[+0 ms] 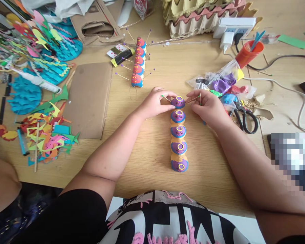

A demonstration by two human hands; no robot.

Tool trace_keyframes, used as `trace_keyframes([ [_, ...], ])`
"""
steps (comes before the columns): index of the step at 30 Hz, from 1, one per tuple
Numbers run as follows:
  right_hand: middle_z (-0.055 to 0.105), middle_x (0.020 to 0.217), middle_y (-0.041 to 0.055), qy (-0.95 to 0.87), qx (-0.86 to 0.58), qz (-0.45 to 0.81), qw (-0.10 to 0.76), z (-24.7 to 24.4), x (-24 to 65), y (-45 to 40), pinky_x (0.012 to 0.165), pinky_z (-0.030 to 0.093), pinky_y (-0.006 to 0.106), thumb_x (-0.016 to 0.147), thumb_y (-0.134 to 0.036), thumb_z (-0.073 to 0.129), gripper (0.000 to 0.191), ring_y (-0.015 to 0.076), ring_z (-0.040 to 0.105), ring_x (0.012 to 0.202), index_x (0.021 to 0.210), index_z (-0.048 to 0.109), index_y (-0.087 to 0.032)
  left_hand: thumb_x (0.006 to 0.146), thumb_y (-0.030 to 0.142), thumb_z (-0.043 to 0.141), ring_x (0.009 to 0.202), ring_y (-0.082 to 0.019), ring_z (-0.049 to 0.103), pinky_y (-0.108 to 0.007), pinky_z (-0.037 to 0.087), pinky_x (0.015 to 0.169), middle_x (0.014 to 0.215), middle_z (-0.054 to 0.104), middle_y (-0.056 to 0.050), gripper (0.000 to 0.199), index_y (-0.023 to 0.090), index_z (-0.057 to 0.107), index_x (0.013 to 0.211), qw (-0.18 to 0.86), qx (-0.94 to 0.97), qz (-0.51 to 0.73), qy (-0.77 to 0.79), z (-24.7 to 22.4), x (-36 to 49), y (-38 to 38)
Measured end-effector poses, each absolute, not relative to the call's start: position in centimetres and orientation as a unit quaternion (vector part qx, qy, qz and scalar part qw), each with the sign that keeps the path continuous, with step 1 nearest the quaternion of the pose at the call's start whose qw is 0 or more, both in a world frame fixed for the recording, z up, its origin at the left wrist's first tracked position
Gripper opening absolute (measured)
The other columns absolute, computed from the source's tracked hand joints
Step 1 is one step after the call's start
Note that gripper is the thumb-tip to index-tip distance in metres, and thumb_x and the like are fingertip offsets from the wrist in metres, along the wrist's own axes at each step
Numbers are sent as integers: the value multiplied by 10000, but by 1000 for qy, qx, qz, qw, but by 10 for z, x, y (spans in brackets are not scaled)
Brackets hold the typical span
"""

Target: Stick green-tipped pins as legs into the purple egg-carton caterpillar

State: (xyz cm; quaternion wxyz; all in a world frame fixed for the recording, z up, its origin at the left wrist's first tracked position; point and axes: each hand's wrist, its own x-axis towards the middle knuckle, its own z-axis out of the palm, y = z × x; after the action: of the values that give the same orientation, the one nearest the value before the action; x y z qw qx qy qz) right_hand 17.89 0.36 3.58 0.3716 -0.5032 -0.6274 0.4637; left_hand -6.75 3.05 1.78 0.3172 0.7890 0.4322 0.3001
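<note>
A row of purple, blue-edged bumps with yellow rings and small faces, the egg-carton strip (178, 131), lies lengthwise on the wooden table. My left hand (160, 102) is at the left side of its far bump, thumb and fingers closed around that edge; a green-tipped stick shows beside the fingers. At the right of the same bump, my right hand (205, 105) pinches a thin stick that points toward the bump. Another green-tipped stick stands upright by the right fingers. Whether the stick ends enter the bump is too small to tell.
Beyond lies a red-and-blue strip (138, 64) with purple-tipped sticks. Cardboard (88, 101) and paper scraps (49, 139) are at left. Scissors (244, 117), clay bags (222, 83), a red cup (249, 54) and cables are at right. Egg trays (203, 23) stand behind. Another person's arm shows at lower left.
</note>
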Motion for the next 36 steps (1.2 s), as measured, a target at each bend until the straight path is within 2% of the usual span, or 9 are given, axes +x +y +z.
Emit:
trace_keyframes([
  [6,769,1044,46,-627,-509,455,376,35,180,5,707,524,321,711,-52,636,417,153,620,782,1084,677,-232,832,219,846,1121,-237,722,-424,499,1125,1174,806,-45,377,223,776,1203,317,790,304,427,19,-67,30],
  [18,779,1069,35,-638,-511,442,369,35,179,3,624,438,317,689,-118,643,416,131,479,664,1082,674,-251,838,238,844,1146,-247,716,-441,501,1124,1173,802,-44,369,223,775,1201,299,797,294,435,20,-67,30],
  [24,776,1076,38,-640,-513,442,364,37,179,2,625,448,322,708,-142,668,403,141,493,686,1095,675,-258,835,258,839,1141,-256,708,-471,500,1128,1172,803,-36,372,237,774,1200,301,797,291,436,20,-67,31],
  [36,769,1067,37,-639,-515,442,363,35,179,2,632,469,309,712,-118,666,420,142,533,700,1110,688,-251,840,242,833,1127,-241,718,-434,508,1113,1180,795,-46,378,221,775,1213,313,790,297,436,19,-66,30],
])
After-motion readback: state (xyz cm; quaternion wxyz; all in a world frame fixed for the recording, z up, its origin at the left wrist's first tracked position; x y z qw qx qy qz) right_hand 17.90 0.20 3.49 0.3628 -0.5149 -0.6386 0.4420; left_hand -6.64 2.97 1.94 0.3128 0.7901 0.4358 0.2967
